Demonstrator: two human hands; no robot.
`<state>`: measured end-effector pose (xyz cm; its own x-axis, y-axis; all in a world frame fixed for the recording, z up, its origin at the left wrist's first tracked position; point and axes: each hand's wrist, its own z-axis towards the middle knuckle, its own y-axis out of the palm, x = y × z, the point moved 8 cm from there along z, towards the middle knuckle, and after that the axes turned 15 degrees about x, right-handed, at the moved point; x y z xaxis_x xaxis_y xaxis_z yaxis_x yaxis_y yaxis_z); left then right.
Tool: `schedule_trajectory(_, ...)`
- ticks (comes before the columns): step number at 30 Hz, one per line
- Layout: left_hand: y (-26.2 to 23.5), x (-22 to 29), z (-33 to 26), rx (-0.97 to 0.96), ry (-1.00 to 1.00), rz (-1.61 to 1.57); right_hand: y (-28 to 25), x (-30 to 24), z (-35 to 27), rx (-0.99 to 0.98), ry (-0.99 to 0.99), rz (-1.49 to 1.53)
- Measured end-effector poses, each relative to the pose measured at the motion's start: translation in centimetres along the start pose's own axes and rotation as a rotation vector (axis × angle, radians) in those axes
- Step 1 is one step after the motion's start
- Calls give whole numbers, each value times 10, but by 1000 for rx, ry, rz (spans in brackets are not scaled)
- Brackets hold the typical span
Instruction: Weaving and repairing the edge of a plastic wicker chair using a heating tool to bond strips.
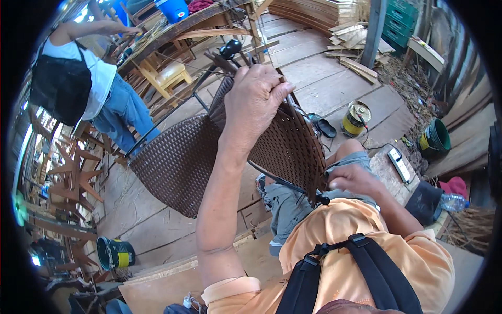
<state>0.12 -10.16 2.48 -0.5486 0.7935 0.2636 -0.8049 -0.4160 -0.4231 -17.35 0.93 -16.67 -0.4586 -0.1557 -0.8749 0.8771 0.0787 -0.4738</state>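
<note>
A dark brown woven wicker chair (175,159) with a black metal frame lies tilted in front of me, one woven panel standing at an angle to the other. My left hand (256,99) is closed over the upper edge of the nearer panel, where several loose brown strips (225,64) stick out past the knuckles. Close to the lower right end of that panel, by my thigh, is my right hand (353,180). Its fingers look curled and slightly blurred, and what they hold, if anything, is hidden. A black round cap (323,200) tips the frame near my lap.
At the upper left a person (107,89) works at a wooden bench (191,26). A tin can (356,118), black sandals (322,125) and a power strip (399,165) lie to the right. Green buckets (435,140) and wood strips (361,44) stand around the plank floor.
</note>
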Motion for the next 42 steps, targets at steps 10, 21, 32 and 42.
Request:
schedule_trajectory(10,0,-1,0,-31,-13,72,-46,-124,114,306,-241,99)
schedule_trajectory(21,-23,-8,-9,245,-167,-137,-28,-145,136,299,-209,30)
schedule_trajectory(32,21,56,-173,528,-566,-266,-21,-148,156,48,-230,191)
schedule_trajectory(42,37,75,-197,496,-398,141,-10,-161,161,-68,-228,163)
